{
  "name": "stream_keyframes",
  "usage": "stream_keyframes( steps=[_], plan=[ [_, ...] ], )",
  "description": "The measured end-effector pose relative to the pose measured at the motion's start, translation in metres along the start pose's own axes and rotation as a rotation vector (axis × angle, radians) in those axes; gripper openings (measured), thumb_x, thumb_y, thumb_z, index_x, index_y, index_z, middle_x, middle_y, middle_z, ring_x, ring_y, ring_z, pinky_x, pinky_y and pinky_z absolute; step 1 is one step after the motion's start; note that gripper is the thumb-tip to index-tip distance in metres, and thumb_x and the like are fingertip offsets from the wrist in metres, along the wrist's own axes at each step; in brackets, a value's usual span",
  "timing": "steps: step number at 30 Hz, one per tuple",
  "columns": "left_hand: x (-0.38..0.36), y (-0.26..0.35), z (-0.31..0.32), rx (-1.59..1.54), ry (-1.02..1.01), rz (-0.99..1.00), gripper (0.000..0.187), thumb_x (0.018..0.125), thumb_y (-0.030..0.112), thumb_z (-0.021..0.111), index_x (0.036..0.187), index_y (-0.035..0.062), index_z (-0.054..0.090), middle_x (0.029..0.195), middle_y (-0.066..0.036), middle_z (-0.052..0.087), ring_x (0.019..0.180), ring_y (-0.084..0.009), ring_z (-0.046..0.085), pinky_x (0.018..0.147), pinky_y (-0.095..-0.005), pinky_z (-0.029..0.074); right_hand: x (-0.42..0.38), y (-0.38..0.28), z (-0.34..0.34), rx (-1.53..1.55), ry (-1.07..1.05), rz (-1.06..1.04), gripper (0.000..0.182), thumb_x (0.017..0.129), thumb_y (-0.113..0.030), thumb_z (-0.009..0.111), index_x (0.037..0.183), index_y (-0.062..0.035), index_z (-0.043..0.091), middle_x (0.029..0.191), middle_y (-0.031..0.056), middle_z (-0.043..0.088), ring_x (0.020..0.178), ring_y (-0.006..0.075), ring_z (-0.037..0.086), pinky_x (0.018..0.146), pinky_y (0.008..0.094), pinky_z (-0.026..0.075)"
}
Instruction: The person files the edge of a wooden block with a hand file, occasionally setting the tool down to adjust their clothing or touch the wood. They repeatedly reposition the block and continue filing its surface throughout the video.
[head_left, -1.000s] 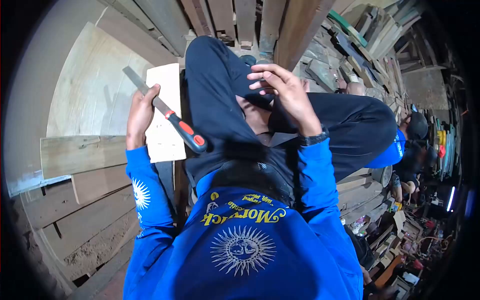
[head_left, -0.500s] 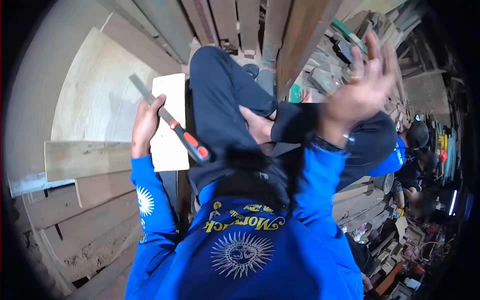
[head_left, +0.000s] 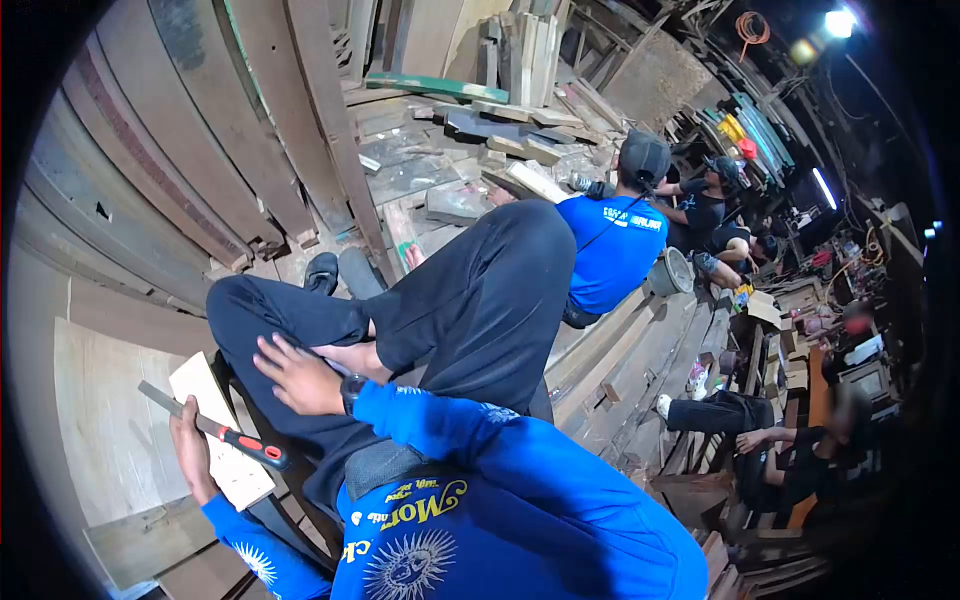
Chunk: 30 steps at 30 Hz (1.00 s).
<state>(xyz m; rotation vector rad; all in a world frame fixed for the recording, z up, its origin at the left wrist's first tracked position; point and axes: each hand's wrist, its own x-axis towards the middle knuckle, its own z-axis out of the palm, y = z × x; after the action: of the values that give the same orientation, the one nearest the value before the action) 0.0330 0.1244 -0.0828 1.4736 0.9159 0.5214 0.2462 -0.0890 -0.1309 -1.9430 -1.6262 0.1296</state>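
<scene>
On the left, my left hand (head_left: 190,443) is closed around the blade of a flat file (head_left: 215,428) with a red and black handle. A pale wooden board (head_left: 236,476) lies under the file, against that same hand; part of it is hidden by the file and fingers. My right hand (head_left: 305,380), a dark watch on its wrist, rests on my dark-trousered leg with its fingers spread, holding nothing. My bare foot (head_left: 352,358) shows right beside it.
Upright planks (head_left: 300,110) stand in front of me, with sandals (head_left: 322,272) at their foot. Wood offcuts (head_left: 520,140) lie ahead. A person in a blue shirt (head_left: 615,245) sits to the right, with other people beyond. Stacked timber (head_left: 610,375) lies on the right.
My right hand has come down from its raised place to my leg. The view has swung right, bringing more of the workshop and people in. My left hand keeps the file.
</scene>
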Motion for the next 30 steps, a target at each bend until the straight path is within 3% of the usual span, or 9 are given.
stream_keyframes(
  steps=[7, 8, 17, 19, 21, 23, 25, 27, 30],
  plan=[
    [-0.002, 0.006, 0.005, 0.039, 0.02, 0.011, 0.036, 0.106, 0.034, 0.063, 0.102, -0.0016, 0.061, 0.092, 0.001, 0.051, 0.085, -0.0097, 0.043, 0.077, -0.0296, 0.037, -0.032, -0.033, -0.021, -0.15, -0.22, -0.064, 0.043, 0.081, -0.018, 0.07, 0.121, -0.0015, 0.072, 0.138, 0.0232, 0.059, 0.123, 0.0381, 0.057, 0.093, 0.0481, 0.05],
    [-0.01, 0.015, 0.014, -0.007, 0.07, 0.014, 0.036, 0.106, 0.034, 0.063, 0.1, -0.0009, 0.059, 0.09, 0.002, 0.047, 0.083, -0.0099, 0.041, 0.076, -0.0295, 0.036, -0.028, -0.033, -0.025, -0.164, -0.059, -0.112, 0.035, 0.08, -0.018, 0.072, 0.111, -0.0023, 0.071, 0.118, 0.0162, 0.06, 0.109, 0.0332, 0.057, 0.083, 0.0464, 0.048],
    [-0.004, 0.008, 0.008, 0.032, 0.073, 0.077, 0.036, 0.106, 0.033, 0.061, 0.103, -0.0037, 0.061, 0.092, 0.0, 0.054, 0.085, -0.0125, 0.046, 0.077, -0.0335, 0.039, 0.074, -0.01, 0.001, -0.091, 0.013, 0.019, 0.034, 0.084, -0.02, 0.071, 0.115, -0.005, 0.067, 0.133, 0.0161, 0.06, 0.126, 0.0384, 0.057, 0.096, 0.0557, 0.048],
    [-0.006, 0.013, 0.004, 0.09, -0.018, 0.041, 0.042, 0.106, 0.038, 0.063, 0.101, -0.0032, 0.062, 0.093, -0.001, 0.053, 0.089, -0.0143, 0.045, 0.085, -0.0321, 0.039, 0.092, -0.009, 0.004, -0.085, 0.036, 0.059, 0.035, 0.084, -0.018, 0.072, 0.116, -0.0046, 0.067, 0.135, 0.0149, 0.06, 0.127, 0.0381, 0.055, 0.098, 0.0568, 0.048],
    [0.0, 0.008, 0.0, 0.116, -0.041, 0.047, 0.041, 0.106, 0.038, 0.063, 0.094, -0.0006, 0.06, 0.088, 0.0, 0.05, 0.084, -0.0128, 0.042, 0.078, -0.0319, 0.038, 0.093, -0.01, 0.006, -0.143, 0.014, 0.049, 0.038, 0.084, -0.016, 0.071, 0.119, -0.0035, 0.066, 0.136, 0.0181, 0.059, 0.122, 0.0376, 0.06, 0.091, 0.053, 0.054],
    [0.001, 0.003, 0.001, 0.084, 0.008, 0.024, 0.038, 0.106, 0.031, 0.061, 0.108, -0.0068, 0.065, 0.096, -0.003, 0.061, 0.089, -0.0136, 0.051, 0.086, -0.0322, 0.043, 0.073, -0.019, 0.011, -0.063, -0.017, 0.12, 0.042, 0.084, -0.016, 0.071, 0.122, -0.0016, 0.064, 0.135, 0.022, 0.058, 0.113, 0.0363, 0.065, 0.081, 0.048, 0.058],
    [0.001, 0.001, -0.002, 0.124, 0.013, -0.006, 0.042, 0.106, 0.033, 0.061, 0.111, -0.0087, 0.064, 0.101, -0.004, 0.061, 0.093, -0.015, 0.051, 0.089, -0.0323, 0.042, 0.042, -0.014, 0.024, -0.078, 0.077, 0.045, 0.041, 0.081, -0.013, 0.071, 0.118, 0.0007, 0.061, 0.113, 0.023, 0.066, 0.082, 0.0385, 0.072, 0.068, 0.0506, 0.058],
    [-0.001, 0.002, 0.001, 0.13, 0.061, -0.002, 0.043, 0.107, 0.033, 0.061, 0.113, -0.0093, 0.063, 0.101, -0.005, 0.06, 0.095, -0.016, 0.051, 0.09, -0.0327, 0.042, 0.014, -0.018, 0.004, -0.039, -0.077, 0.102, 0.034, 0.083, -0.012, 0.068, 0.114, 0.0016, 0.064, 0.098, 0.0227, 0.07, 0.076, 0.0421, 0.072, 0.068, 0.054, 0.057],
    [0.001, 0.0, 0.004, 0.03, 0.0, 0.028, 0.039, 0.107, 0.035, 0.061, 0.105, -0.0045, 0.062, 0.092, -0.001, 0.051, 0.086, -0.0118, 0.045, 0.079, -0.031, 0.04, 0.009, -0.02, -0.035, 0.088, -0.439, 0.239, 0.03, 0.091, -0.021, 0.068, 0.111, 0.0008, 0.069, 0.097, 0.0271, 0.073, 0.084, 0.0492, 0.071, 0.076, 0.0589, 0.056]
  ],
)
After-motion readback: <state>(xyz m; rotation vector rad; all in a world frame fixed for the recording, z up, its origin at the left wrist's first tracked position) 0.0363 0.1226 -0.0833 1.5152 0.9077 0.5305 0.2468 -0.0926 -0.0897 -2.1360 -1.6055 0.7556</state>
